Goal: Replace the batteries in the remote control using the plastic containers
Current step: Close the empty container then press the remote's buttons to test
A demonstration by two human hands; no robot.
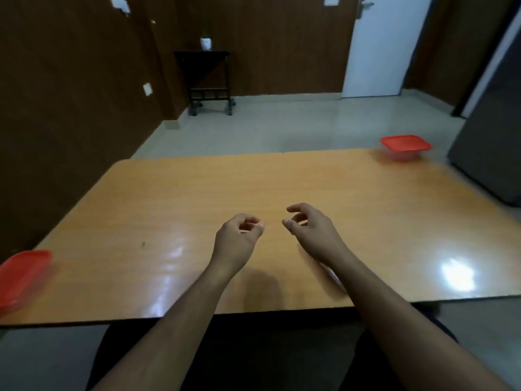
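**Q:** What does the head view show on the desk?

**A:** An orange-brown wooden desk with a glossy top. Two red-lidded plastic containers rest on it. The far container sits at the desk's far right corner. The near container sits at the desk's near left edge, partly cut off by the frame. The two are well apart, at opposite corners of the desk.

**Q:** Where are the hands, relative to the desk?

**A:** Both are above the desk's middle, toward its near edge, close to each other but not touching. The left hand has its fingers curled inward with the thumb near the fingertips; its grip is drawn together and nothing shows inside it. The right hand has its fingers loosely curled, thumb and forefinger apart; its grip holds nothing.

**Q:** Is the remote control visible?

**A:** A pale, narrow object lies on the desk under the right forearm, near the desk's front edge. It is mostly hidden and blurred, so what it is cannot be told. No batteries can be made out.

**Q:** What lies beyond the desk?

**A:** A pale tiled floor, dark wood-panelled walls, a small black wheeled stand bearing a white object, and a white door beyond the desk's far right.
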